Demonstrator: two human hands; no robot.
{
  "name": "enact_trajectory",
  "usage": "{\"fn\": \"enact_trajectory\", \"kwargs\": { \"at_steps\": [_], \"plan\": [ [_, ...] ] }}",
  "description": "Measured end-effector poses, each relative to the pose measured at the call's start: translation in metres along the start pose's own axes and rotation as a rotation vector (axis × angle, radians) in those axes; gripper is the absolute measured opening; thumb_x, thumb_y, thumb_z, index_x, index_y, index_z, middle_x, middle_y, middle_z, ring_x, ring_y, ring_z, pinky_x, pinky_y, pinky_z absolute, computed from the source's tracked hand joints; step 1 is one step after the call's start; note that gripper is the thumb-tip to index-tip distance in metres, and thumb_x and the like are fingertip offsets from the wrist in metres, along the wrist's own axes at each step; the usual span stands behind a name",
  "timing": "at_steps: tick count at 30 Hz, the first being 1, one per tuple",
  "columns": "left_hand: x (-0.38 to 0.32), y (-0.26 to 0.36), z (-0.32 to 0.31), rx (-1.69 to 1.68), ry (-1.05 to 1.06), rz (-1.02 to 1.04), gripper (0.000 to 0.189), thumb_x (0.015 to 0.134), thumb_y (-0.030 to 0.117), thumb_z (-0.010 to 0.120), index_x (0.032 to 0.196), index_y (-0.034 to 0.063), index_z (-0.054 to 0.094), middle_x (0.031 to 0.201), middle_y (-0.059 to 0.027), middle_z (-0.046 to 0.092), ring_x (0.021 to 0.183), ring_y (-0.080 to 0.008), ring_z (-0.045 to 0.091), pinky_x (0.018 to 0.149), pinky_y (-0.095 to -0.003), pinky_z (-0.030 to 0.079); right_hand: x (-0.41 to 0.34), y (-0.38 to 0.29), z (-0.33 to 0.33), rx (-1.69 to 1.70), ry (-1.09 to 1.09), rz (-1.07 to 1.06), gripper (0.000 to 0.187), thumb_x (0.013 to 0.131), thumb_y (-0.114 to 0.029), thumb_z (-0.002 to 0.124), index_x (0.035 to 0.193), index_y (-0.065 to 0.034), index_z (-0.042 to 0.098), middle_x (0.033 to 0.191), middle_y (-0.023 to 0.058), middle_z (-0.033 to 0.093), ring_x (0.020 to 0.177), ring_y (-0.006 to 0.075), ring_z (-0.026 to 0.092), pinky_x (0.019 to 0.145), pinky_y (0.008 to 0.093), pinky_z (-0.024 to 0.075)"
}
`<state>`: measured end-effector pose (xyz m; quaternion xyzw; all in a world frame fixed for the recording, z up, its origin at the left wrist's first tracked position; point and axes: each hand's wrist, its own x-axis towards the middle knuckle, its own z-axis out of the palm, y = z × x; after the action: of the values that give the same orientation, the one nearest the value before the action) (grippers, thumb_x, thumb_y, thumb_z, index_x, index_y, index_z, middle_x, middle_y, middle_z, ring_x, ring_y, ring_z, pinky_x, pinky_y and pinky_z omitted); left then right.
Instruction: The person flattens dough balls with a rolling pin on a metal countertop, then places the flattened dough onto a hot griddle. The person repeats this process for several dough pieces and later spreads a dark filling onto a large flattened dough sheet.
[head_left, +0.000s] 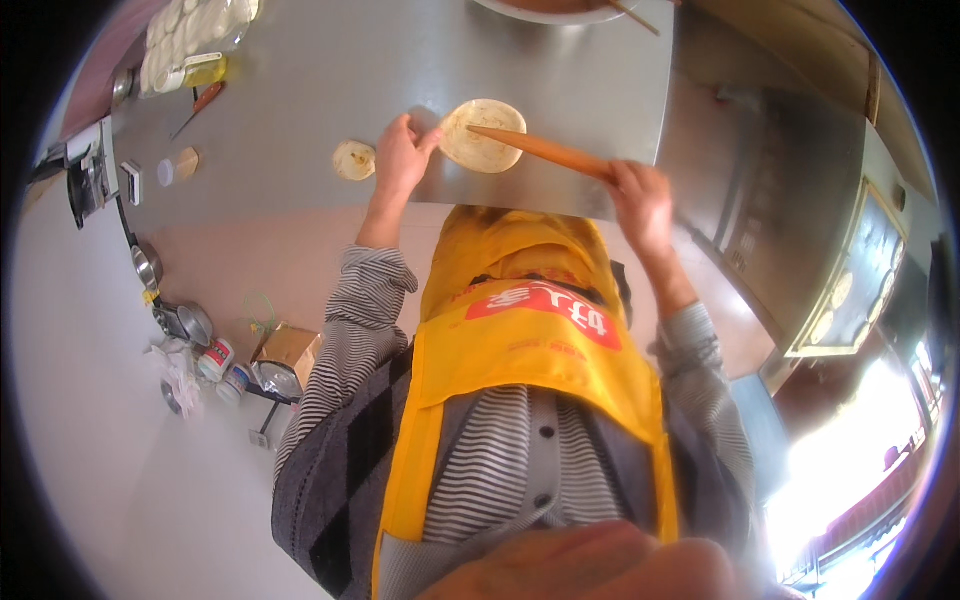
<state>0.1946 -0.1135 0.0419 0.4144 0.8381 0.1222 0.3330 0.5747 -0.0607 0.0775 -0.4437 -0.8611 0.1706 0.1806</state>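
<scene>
A flat round of dough (487, 154) with brownish specks lies on the metal worktop (277, 127). My left hand (403, 154) touches its left edge with thumb and fingertips, the fingers slightly parted. In my right hand (643, 202) is one end of a tapered wooden rolling pin (555, 151); the pin slants up to the left, and its pointed tip is over the middle of the dough. Just left of my left wrist sits a smaller piece of dough (353, 160) with a brown spot on it.
At the worktop's top edge stands a large bowl (555, 10) with a stick across its rim. A wood-handled knife (202, 106), a bottle of yellow liquid (204, 70) and plastic-wrapped dough pieces (191, 34) lie at the far left. An appliance with dough rounds on its lit surface (862, 274) stands at right.
</scene>
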Motion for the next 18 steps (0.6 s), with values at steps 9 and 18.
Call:
{"fn": "enact_trajectory", "kwargs": {
  "at_steps": [9, 18],
  "plan": [
    [-0.03, -0.029, 0.05, 0.302, 0.316, 0.567, 0.06, 0.095, 0.029, 0.068, 0.143, -0.0021, 0.049, 0.152, -0.0238, 0.044, 0.142, -0.049, 0.035, 0.116, -0.0642, 0.027, 0.059, -0.037, 0.117, -0.089, -0.028, -0.153, 0.049, 0.087, -0.027, 0.073, 0.132, -0.0139, 0.06, 0.12, 0.0056, 0.063, 0.113, 0.0278, 0.06, 0.1, 0.0468, 0.045],
    [0.122, 0.02, 0.046, 0.566, 0.472, 0.419, 0.057, 0.105, 0.038, 0.051, 0.142, -0.0058, 0.05, 0.147, -0.0288, 0.05, 0.136, -0.0457, 0.046, 0.115, -0.06, 0.032, 0.162, 0.019, 0.129, -0.104, -0.145, -0.246, 0.047, 0.09, -0.047, 0.071, 0.124, -0.0161, 0.064, 0.105, 0.0056, 0.068, 0.09, 0.0252, 0.069, 0.073, 0.0406, 0.0578]
  ]
}}
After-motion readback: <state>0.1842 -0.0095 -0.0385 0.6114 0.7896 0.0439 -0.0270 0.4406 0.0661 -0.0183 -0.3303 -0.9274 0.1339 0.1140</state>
